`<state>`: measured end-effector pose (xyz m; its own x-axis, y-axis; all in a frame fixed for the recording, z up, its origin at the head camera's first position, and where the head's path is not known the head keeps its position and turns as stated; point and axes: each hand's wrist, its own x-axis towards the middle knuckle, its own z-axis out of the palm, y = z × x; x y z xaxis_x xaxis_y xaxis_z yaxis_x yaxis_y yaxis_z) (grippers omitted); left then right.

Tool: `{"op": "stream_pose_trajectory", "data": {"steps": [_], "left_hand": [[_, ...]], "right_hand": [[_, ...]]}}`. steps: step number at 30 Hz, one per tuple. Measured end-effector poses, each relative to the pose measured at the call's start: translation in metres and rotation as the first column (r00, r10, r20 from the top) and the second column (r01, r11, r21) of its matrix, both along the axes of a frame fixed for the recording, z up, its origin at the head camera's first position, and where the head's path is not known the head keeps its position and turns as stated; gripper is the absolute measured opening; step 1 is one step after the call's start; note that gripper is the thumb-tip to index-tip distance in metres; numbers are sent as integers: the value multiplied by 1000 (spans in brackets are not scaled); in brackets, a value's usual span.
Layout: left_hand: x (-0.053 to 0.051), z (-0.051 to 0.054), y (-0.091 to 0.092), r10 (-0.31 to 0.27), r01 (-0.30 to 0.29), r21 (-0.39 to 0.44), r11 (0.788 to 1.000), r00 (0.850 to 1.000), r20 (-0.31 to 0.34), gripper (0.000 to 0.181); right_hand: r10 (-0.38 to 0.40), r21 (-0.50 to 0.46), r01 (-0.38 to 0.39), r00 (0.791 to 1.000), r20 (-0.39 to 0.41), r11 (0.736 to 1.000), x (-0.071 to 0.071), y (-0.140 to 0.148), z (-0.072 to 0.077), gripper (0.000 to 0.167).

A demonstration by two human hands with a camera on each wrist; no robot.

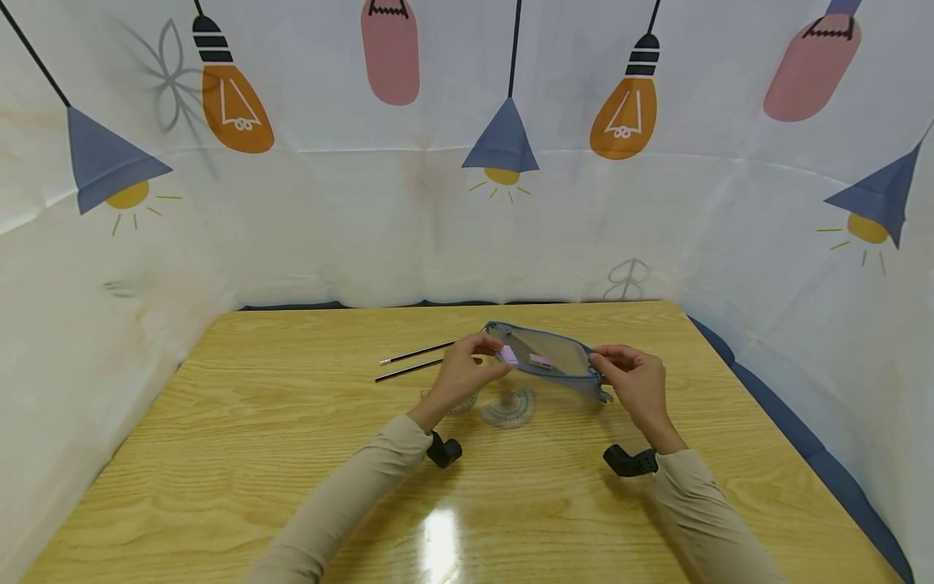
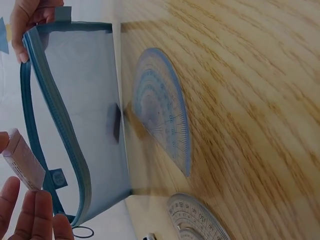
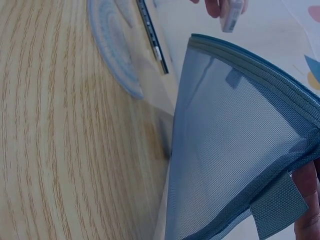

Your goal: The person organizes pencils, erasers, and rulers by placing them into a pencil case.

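Note:
A blue mesh pouch (image 1: pixel 576 383) with its zipper open stands tilted on the table. My right hand (image 1: pixel 636 388) pinches its right end by the rim; in the left wrist view those fingers (image 2: pixel 21 42) hold the corner. Between thumb and fingertips, my left hand (image 1: pixel 461 377) pinches a small pinkish-white block (image 2: pixel 26 162) at the pouch's opening. Another small block (image 2: pixel 114 123) shows through the mesh, inside at the bottom. In the right wrist view the held block (image 3: pixel 231 15) is above the pouch's far end.
Two clear protractors, one (image 1: pixel 508 408) in front of the pouch and the other (image 2: pixel 197 217) partly behind my left wrist, lie on the wooden table (image 1: pixel 219 454). Two dark pencils (image 1: pixel 409 371) lie left of the pouch. A printed curtain (image 1: pixel 350 227) hangs behind the table.

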<state>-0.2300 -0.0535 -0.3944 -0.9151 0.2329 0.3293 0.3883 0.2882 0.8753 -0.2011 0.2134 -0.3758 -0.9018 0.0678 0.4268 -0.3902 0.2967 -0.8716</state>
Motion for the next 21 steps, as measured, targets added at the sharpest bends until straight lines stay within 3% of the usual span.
{"op": "stream_pose_trajectory", "data": {"steps": [15, 21], "left_hand": [[-10, -10, 3, 41, -40, -36, 999, 999, 28, 26], [-12, -12, 2, 32, -32, -41, 999, 999, 19, 26]], "right_hand": [[-5, -7, 5, 1000, 14, 1000, 1, 0, 0, 16], [-2, -11, 2, 1000, 14, 1000, 1, 1, -1, 16]]}}
